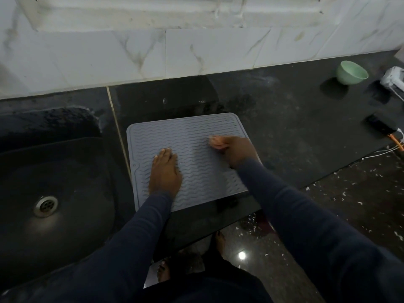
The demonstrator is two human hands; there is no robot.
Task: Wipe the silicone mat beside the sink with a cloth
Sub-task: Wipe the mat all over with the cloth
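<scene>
Grey silicone, that's our mat (185, 132): a rectangle with rounded corners, ribbed with wavy lines, lying flat on the glossy black counter (284, 127) just to the right of the sink (76, 171). We've got our left hand (165, 171) pressed flat on its near left part, fingers straight and held together. Our right hand (235, 149) sits toward the mat's right edge, fingers curled tight round a small peach-coloured cloth (215, 142). A bunched wad pokes out at the thumb side and touches the ridges, a bit blurred. Dark long sleeves cover both arms. The sink is a dark, smooth basin with a round metal drain (46, 206). Far right on the counter, a pale green bowl (352, 73) stands near the white marbled wall tiles (196, 51).
</scene>
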